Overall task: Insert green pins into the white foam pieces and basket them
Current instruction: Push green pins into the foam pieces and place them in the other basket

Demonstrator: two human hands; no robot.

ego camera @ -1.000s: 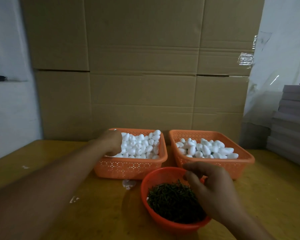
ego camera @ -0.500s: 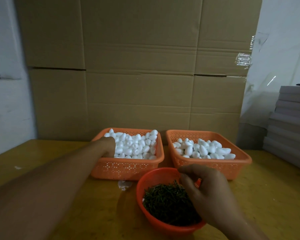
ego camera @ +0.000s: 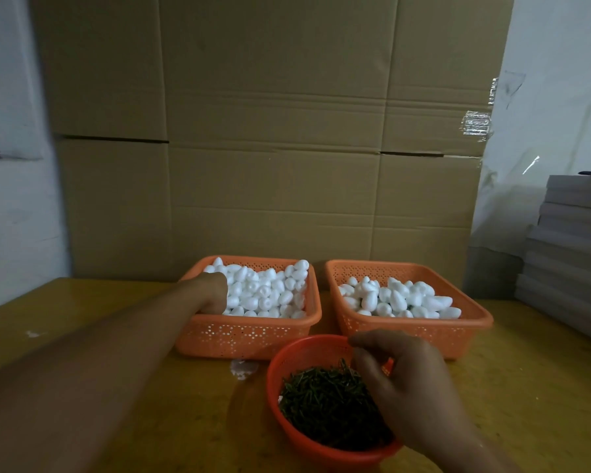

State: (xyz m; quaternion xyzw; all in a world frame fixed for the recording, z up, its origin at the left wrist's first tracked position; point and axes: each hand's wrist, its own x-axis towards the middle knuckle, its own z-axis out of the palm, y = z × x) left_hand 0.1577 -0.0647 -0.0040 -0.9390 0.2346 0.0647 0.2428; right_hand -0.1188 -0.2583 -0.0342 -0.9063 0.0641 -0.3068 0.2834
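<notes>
The left hand (ego camera: 212,291) is sunk into the near-left corner of the left basket (ego camera: 246,336), its fingers curled down among the white foam pieces (ego camera: 267,291); from here I can't tell whether they have actually got hold of one. The right hand (ego camera: 403,384) hangs over the round red bowl (ego camera: 287,414) at the front of the counter (ego camera: 526,387), thumb and forefinger drawn together just above the heap of green pins (ego camera: 325,401), seemingly pinching at one, though the pins are too dark and fine to be sure.

What matters next is that the two hands are well apart: foam away to the far left, pins near and right of centre. The pins lie jumbled with no common axis. The right basket (ego camera: 423,331), behind the bowl, holds foam pieces too and sits nearer the right hand.
</notes>
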